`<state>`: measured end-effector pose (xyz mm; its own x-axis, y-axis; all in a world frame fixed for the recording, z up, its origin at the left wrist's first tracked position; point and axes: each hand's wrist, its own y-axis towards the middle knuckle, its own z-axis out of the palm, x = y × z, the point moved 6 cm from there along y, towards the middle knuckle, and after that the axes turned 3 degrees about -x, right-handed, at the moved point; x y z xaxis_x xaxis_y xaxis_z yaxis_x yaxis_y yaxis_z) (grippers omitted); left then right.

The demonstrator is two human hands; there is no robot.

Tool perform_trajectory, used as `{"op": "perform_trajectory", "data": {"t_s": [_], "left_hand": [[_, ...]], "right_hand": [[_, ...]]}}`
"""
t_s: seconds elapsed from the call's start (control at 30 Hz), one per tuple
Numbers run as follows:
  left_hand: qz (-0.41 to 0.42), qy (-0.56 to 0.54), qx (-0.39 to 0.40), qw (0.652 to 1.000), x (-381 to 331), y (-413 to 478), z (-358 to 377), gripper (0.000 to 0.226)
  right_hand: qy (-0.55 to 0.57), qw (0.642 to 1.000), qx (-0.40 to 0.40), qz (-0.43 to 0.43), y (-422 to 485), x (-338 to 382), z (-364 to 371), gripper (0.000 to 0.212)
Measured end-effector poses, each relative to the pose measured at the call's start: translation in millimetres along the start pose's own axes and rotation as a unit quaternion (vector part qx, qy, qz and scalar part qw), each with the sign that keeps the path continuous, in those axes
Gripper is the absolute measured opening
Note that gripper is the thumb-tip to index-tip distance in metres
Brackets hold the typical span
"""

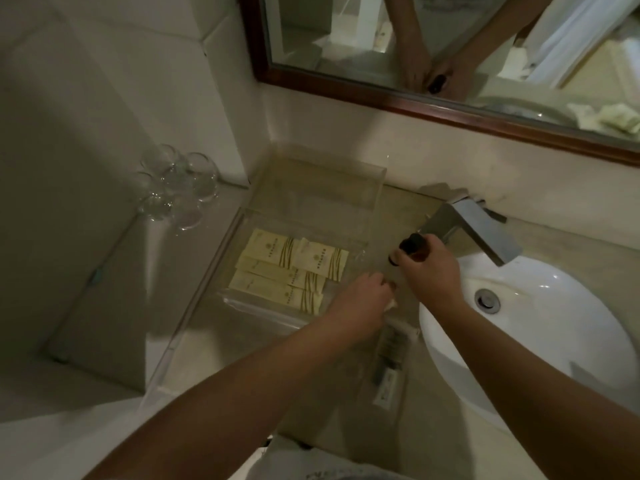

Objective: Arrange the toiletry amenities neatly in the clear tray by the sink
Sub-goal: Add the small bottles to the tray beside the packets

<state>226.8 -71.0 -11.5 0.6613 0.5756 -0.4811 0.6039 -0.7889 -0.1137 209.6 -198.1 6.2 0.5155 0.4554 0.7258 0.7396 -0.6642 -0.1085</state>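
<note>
What the person is doing now: putting the little bathroom things into the clear tray point(311, 202), one by one.
Where the tray is sitting: on the table point(415, 427), just left of the sink point(554, 306) and the tap point(474, 226).
What is lying in the tray: four yellow packets point(291, 268) are lying flat in the near left part, side by side and a bit on top of each other. The far part is looking bare.
What the right hand is doing: the right hand point(429, 268) is holding a small dark bottle point(412, 244), with its fingers wrapped tight around it. It is hanging just beside the tray's right side, near the tap.
What the left hand is doing: the left hand point(360, 299) is hovering at the tray's near right corner with fingers curled. A pale bit point(389, 304) is peeking out under it, but it is too hard to tell if the fingers are gripping it.
What is waiting: a comb in a wrapper point(389, 351) is lying on the table between tray and sink.
What is standing by: some glasses point(176, 188) are sitting in the far left corner.
What is likely coming next: the bottle is probably going into the tray, beside the packets. It needs to go down gently so it does not tip over or push the packets crooked.
</note>
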Motion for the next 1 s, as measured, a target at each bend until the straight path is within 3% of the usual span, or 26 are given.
{"op": "perform_trajectory", "data": {"t_s": [0.17,0.27,0.43,0.6,0.7,0.83,1.0], "left_hand": [[-0.148,-0.197,-0.076,0.966,44.3,-55.3,-29.4,0.041],[-0.195,-0.23,-0.1,0.948,77.6,-80.6,-32.2,0.042],[-0.208,-0.17,-0.064,0.961,99.5,-79.5,-28.6,0.045],[-0.188,-0.099,-0.036,0.976,86.5,-53.7,-20.9,0.033],[-0.158,-0.031,-0.001,0.987,82.7,-44.4,-10.5,0.036],[-0.183,0.034,-0.007,0.983,82.8,-41.9,-6.2,0.032],[-0.234,-0.029,-0.02,0.972,88.5,-45.6,-2.1,0.036]], "right_hand": [[0.012,0.999,0.04,-0.035,-2.9,29.7,11.9,0.025],[0.007,0.995,0.083,-0.048,-7.8,42.7,31.1,0.028],[0.001,0.992,0.119,-0.047,-17.3,51.0,56.5,0.028],[-0.013,0.993,0.114,-0.041,-18.8,52.6,58.4,0.029],[-0.022,0.994,0.1,-0.039,-16.6,51.7,54.3,0.03],[-0.025,0.994,0.102,-0.04,-16.4,51.6,54.1,0.031],[-0.022,0.992,0.117,-0.039,-19.6,55.2,59.0,0.029]]}}
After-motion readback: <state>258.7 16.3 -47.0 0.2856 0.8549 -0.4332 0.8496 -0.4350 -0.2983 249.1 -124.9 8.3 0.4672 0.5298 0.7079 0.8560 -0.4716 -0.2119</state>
